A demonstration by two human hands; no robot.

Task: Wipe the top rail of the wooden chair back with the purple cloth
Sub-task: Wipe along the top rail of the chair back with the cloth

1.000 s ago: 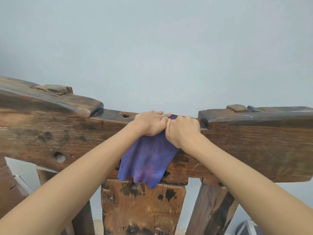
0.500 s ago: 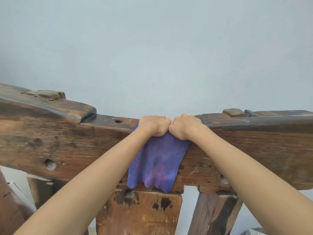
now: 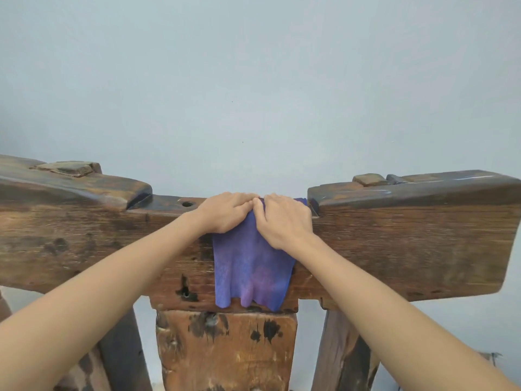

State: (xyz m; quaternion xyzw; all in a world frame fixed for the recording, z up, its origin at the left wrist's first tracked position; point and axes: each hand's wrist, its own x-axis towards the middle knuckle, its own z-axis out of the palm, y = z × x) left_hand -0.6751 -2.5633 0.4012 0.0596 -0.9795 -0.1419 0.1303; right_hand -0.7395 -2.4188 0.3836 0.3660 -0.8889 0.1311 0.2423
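The purple cloth (image 3: 251, 269) is draped over the sunken middle of the dark wooden top rail (image 3: 408, 230) and hangs down its near face. My left hand (image 3: 228, 211) and my right hand (image 3: 282, 218) lie side by side on the cloth on top of the rail, fingers flat and pressing it down. A small corner of cloth (image 3: 300, 201) shows past my right hand, against the rail's raised right section. The part of the cloth under both hands is hidden.
The rail's raised left section (image 3: 84, 184) and raised right section (image 3: 394, 187) flank the low middle. A round hole (image 3: 187, 204) sits just left of my left hand. Below are the central back slat (image 3: 225, 348) and two posts. A plain pale wall (image 3: 253, 80) is behind.
Both hands went from curled fists to flatter fingers on the cloth and shifted slightly right along the rail. The hanging cloth moved with them.
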